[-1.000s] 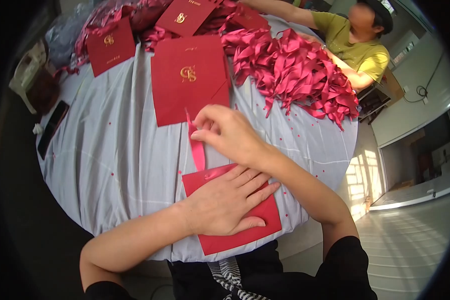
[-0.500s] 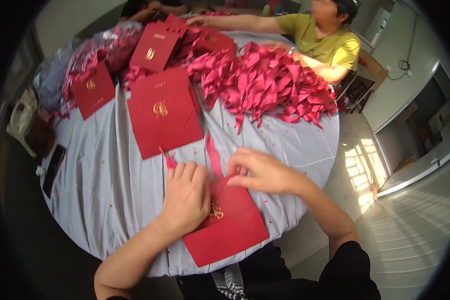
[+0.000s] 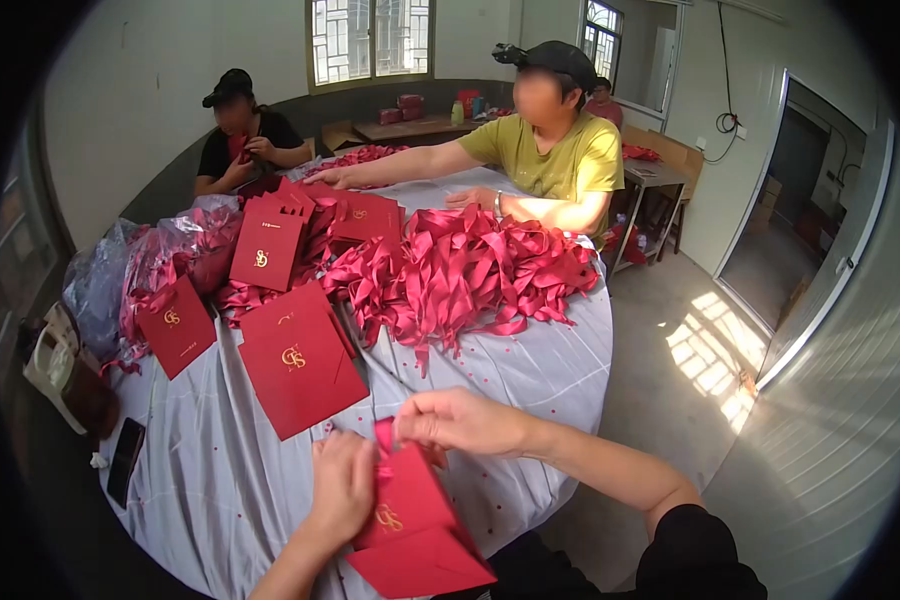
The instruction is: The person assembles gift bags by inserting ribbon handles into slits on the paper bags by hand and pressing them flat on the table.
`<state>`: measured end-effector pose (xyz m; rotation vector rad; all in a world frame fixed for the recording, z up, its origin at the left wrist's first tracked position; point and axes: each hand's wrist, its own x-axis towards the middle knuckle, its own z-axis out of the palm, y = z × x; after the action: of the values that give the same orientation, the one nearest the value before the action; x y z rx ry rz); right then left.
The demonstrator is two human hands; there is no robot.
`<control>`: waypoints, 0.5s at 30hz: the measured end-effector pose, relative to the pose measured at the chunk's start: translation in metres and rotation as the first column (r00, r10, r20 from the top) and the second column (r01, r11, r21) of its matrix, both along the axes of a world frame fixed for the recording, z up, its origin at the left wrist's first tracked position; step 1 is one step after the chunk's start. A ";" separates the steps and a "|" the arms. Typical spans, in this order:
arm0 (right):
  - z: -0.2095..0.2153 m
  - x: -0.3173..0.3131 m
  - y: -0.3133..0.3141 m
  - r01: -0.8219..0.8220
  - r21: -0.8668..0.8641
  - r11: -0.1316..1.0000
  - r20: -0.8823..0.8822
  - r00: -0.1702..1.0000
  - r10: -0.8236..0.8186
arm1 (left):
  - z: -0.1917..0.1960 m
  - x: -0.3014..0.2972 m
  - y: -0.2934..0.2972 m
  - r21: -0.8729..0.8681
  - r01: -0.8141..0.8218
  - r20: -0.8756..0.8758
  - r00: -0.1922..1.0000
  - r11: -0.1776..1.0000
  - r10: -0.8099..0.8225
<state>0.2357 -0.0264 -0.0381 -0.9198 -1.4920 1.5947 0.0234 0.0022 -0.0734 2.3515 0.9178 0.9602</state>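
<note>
A red paper bag (image 3: 418, 500) with a gold emblem lies on the cloth-covered table close to me, its base flap folded toward me. My left hand (image 3: 343, 487) is closed at the bag's left upper edge, its fingertips partly hidden. Bent and pinched together, the fingers of my right hand (image 3: 462, 422) are at the top edge of the bag, on a pink-red ribbon (image 3: 384, 434) that stands up between the two hands. Part of that ribbon runs down against the bag's face. Farther away, several similar red bags (image 3: 305, 375) lie stacked.
A large heap of ribbons (image 3: 470, 275) covers the table's far side. More bags (image 3: 268, 243) and clear plastic (image 3: 105, 270) lie far left. A phone (image 3: 125, 462) rests at the left edge. Across the table, a person in a yellow shirt (image 3: 545, 160) reaches left; another person sits behind.
The view has tilted up, showing more of the room. My right hand has drawn the ribbon close to the bag's top edge, and the bag's lower part is now bent up.
</note>
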 end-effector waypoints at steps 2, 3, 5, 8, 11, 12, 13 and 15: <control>0.017 -0.010 -0.004 -0.060 -0.042 0.997 -0.294 0.955 0.045 | 0.018 -0.005 -0.007 -0.649 0.133 0.422 0.882 0.749 0.210; 0.025 -0.014 -0.005 -0.039 0.027 0.999 -0.233 0.971 0.044 | 0.008 -0.012 0.004 -0.604 0.247 0.539 0.827 0.758 0.160; 0.014 -0.030 0.003 0.044 0.268 0.962 -0.070 0.997 -0.026 | 0.005 -0.008 0.021 -0.413 0.558 0.809 0.588 0.720 0.008; -0.002 -0.045 0.013 0.057 0.262 0.963 0.198 0.974 -0.112 | 0.005 -0.027 0.045 -0.341 0.781 0.865 0.479 0.523 -0.151; -0.020 -0.067 0.021 -0.048 0.111 0.993 0.077 0.996 0.039 | -0.015 -0.039 0.067 -0.182 0.825 0.894 0.365 0.534 -0.259; -0.022 -0.073 0.021 -0.108 0.052 0.993 0.007 0.994 0.108 | -0.020 -0.047 0.068 -0.240 0.811 0.885 0.409 0.533 -0.223; -0.023 -0.079 0.019 -0.115 0.001 0.993 -0.054 0.992 0.115 | -0.019 -0.051 0.069 -0.295 0.800 0.873 0.448 0.523 -0.193; -0.026 -0.083 0.019 -0.093 -0.023 0.995 -0.078 0.993 0.091 | -0.019 -0.050 0.062 -0.319 0.771 0.866 0.473 0.550 -0.161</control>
<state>0.1524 -0.0076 -0.0638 -0.8050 -1.4819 1.7009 -0.0264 0.0645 -0.0920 1.1796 0.0848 0.9610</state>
